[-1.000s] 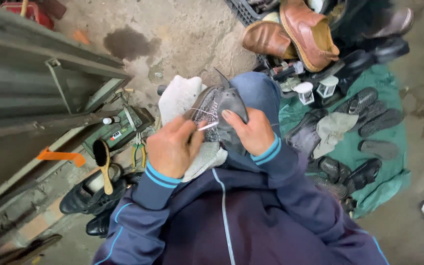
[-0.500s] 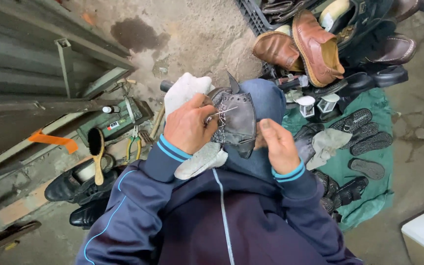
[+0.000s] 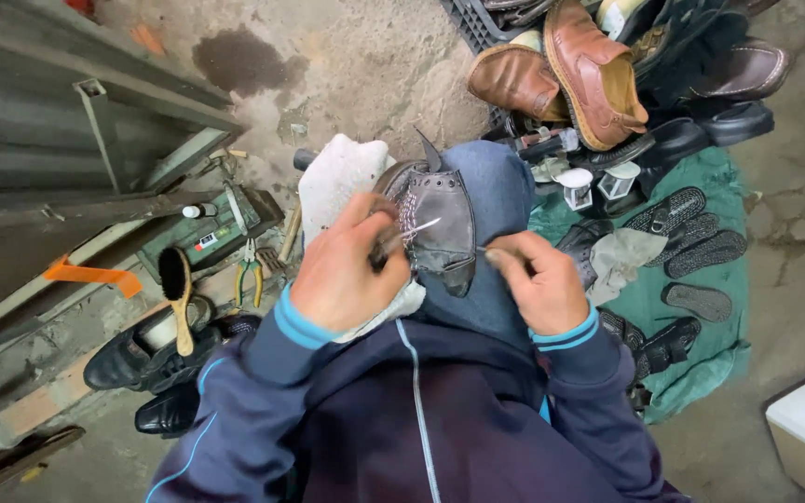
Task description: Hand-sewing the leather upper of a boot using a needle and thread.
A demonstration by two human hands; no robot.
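A grey shoe (image 3: 435,219) with pale stitching lies on blue denim. Navy sleeves (image 3: 263,373) carry light blue cuff stripes. A white cloth (image 3: 333,177) sits beside the shoe. Two tan brown shoes (image 3: 561,70) rest above a green cloth (image 3: 701,307) dotted with black soles (image 3: 691,237). Yellow-handled pliers (image 3: 250,275) lie left, near black shoes (image 3: 142,359).

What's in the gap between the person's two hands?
In the head view, the grey shoe upper on the knee lies between the left hand and right hand. A thin pale thread crosses its stitched face.
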